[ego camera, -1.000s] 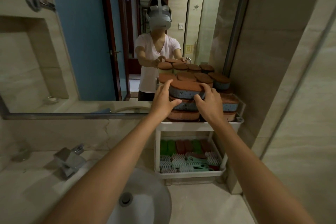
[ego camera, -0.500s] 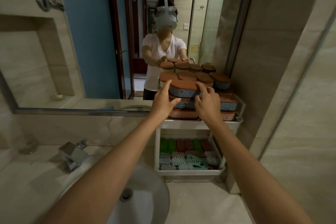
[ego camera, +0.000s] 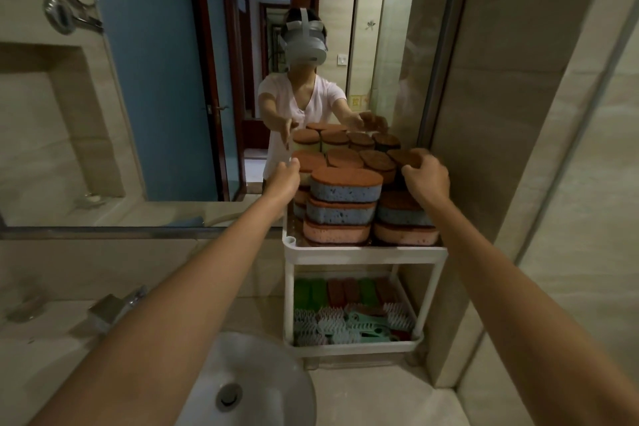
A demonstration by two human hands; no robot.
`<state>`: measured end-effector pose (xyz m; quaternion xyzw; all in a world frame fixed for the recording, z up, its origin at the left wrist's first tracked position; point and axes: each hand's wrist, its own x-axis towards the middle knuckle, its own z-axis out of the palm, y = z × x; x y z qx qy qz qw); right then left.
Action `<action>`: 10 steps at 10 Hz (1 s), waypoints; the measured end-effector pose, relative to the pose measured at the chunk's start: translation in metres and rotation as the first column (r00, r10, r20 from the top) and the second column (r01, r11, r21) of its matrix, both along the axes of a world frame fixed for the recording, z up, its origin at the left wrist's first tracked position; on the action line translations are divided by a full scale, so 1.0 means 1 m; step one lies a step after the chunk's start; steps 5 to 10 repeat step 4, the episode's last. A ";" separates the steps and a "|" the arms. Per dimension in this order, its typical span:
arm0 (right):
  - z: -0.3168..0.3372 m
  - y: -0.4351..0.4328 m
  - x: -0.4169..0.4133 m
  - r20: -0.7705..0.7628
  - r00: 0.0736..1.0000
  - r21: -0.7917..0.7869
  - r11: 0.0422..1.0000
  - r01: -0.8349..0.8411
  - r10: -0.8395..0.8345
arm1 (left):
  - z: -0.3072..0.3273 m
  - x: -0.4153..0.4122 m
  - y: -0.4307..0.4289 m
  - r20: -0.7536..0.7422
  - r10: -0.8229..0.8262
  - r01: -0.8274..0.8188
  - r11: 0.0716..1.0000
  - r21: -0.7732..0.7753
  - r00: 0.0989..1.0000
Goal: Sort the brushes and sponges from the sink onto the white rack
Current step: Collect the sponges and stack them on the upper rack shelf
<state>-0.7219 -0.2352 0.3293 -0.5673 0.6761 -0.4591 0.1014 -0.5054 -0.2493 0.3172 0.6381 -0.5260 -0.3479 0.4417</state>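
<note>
Beige stone walls and a big wall mirror (ego camera: 155,114) close in this small bathroom, with a round white sink (ego camera: 262,387) low down and a white plastic two-shelf rack (ego camera: 363,254) standing on the counter beside it. Thick oval sponges with orange tops and blue or pink sides (ego camera: 345,185) are piled in stacks on the top shelf, right up against the mirror. Little green, red and white scrub brushes (ego camera: 349,320) lie in the bottom shelf. What shows of the sink holds no brushes or sponges, so the sorting looks nearly done — this seems to be the tidy-up part. The left hand (ego camera: 285,176) is at the left edge of the pile, fingers curled in; I cannot tell if it is pinching a sponge or just touching the side. The right hand (ego camera: 427,176) is over the right back stack, its fingers bent round a brown-topped sponge at the rear right (ego camera: 403,156), though how firmly it grips is hard to see. To do this well, I think both hands should push softly from the two sides at once so the stacks stand straight. Sponges are squishy and light, so a hard shove could tip a tall stack off the shelf — gentle, slow nudges are best.
</note>
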 end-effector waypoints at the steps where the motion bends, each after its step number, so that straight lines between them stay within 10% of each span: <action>1: -0.001 -0.014 -0.012 -0.047 0.999 0.058 0.998 -0.008 0.011 | -0.002 -0.002 -0.014 -0.126 -0.034 0.043 0.997 0.070 0.991; 10: -0.005 -0.032 -0.021 -0.157 0.987 0.085 0.996 0.033 -0.020 | -0.005 -0.005 -0.018 -0.189 -0.084 0.087 0.996 0.010 0.978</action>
